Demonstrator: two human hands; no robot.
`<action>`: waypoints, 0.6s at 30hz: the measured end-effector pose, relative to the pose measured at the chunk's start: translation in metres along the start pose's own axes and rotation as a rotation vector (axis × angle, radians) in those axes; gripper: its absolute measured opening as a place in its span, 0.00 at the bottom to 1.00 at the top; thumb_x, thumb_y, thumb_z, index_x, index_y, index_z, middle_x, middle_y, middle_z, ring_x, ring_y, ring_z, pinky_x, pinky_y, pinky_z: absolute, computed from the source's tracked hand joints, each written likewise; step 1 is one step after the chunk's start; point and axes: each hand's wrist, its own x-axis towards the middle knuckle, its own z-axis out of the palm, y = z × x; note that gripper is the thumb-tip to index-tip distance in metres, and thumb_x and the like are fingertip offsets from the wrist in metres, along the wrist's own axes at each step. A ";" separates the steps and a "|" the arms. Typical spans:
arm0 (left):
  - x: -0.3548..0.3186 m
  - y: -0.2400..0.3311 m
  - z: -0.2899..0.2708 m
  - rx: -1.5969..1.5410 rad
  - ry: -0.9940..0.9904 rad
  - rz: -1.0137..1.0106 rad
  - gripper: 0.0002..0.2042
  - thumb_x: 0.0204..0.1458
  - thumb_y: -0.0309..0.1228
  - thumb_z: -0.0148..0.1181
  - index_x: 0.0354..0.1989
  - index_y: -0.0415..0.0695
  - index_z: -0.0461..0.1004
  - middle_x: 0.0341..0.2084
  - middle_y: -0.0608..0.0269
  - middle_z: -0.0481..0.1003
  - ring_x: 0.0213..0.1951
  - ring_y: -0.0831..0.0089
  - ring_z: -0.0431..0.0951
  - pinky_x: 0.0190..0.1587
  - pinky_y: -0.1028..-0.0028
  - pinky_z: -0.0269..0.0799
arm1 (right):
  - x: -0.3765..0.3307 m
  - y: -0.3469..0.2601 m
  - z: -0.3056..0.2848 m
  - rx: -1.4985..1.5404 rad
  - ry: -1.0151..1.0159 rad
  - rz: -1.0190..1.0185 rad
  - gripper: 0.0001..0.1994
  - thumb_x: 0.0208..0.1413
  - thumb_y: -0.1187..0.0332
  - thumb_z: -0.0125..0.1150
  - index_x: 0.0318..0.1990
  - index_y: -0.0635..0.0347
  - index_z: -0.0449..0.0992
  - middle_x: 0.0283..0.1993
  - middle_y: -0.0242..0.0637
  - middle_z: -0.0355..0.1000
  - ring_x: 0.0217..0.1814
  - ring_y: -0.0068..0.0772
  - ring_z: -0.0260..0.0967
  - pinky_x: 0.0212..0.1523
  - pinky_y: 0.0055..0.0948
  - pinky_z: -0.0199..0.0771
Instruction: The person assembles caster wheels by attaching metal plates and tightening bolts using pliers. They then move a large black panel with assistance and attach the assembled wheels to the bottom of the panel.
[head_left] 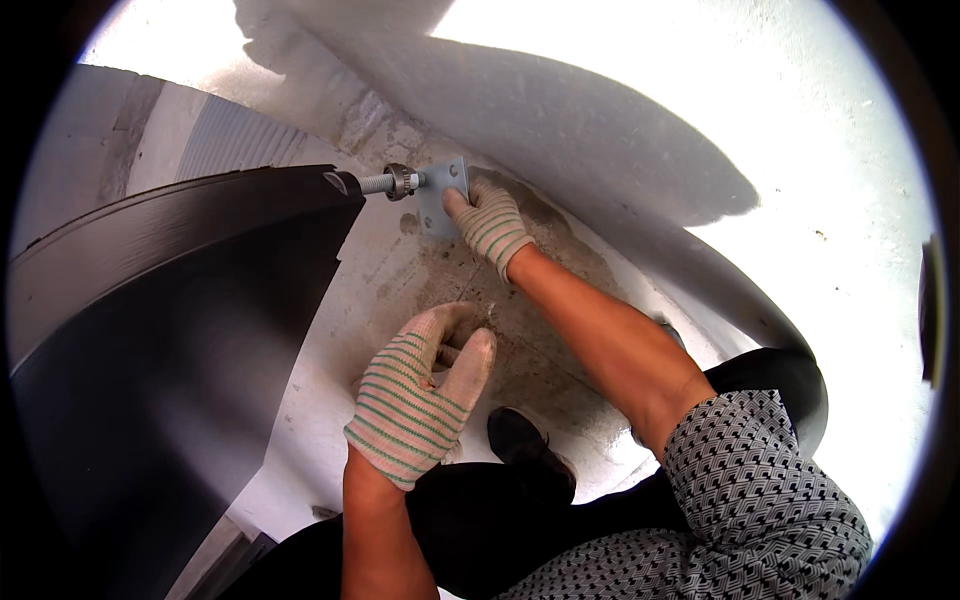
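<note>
My right hand, in a white knit glove with green stripes, grips the right edge of a flat grey metal plate. Its thumb presses on the plate's face, and the other fingers are partly hidden. Holes show near the plate's corners. A threaded rod with a dark ring-shaped nut runs from the plate toward the end of a large black curved panel. Lower down, my left hand, gloved alike, hangs in the air with bent fingers and its thumb apart from them. No object shows clearly in it.
A pale wall rises along the right side, with a dark shadow across it. Below the plate, the floor is stained and wet-looking. My black shoe stands there. Ribbed grey material lies behind the black panel.
</note>
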 end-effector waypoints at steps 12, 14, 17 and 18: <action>-0.004 0.025 0.009 0.042 -0.040 -0.055 0.21 0.61 0.38 0.61 0.56 0.36 0.75 0.38 0.56 0.80 0.40 0.72 0.78 0.46 0.72 0.74 | 0.015 0.003 -0.002 0.211 -0.176 0.031 0.17 0.63 0.58 0.58 0.48 0.62 0.81 0.39 0.37 0.80 0.40 0.29 0.74 0.47 0.36 0.74; -0.004 0.026 0.010 0.060 -0.046 -0.045 0.21 0.61 0.39 0.61 0.56 0.37 0.75 0.39 0.56 0.80 0.40 0.72 0.78 0.46 0.72 0.75 | 0.017 -0.003 0.000 0.206 -0.174 0.055 0.17 0.63 0.58 0.58 0.49 0.62 0.81 0.40 0.37 0.80 0.41 0.28 0.74 0.48 0.36 0.74; -0.005 0.026 0.011 0.073 -0.035 -0.028 0.21 0.61 0.39 0.61 0.56 0.36 0.75 0.39 0.56 0.80 0.40 0.72 0.78 0.46 0.72 0.75 | 0.018 -0.006 -0.002 0.207 -0.245 0.063 0.18 0.63 0.58 0.58 0.50 0.63 0.81 0.40 0.38 0.80 0.42 0.28 0.74 0.49 0.35 0.74; -0.004 0.027 0.012 0.061 -0.042 -0.024 0.21 0.61 0.39 0.61 0.56 0.36 0.75 0.39 0.56 0.80 0.40 0.72 0.78 0.47 0.72 0.75 | 0.018 -0.003 -0.005 0.231 -0.257 0.055 0.18 0.63 0.58 0.59 0.50 0.64 0.81 0.40 0.39 0.80 0.42 0.28 0.74 0.49 0.35 0.74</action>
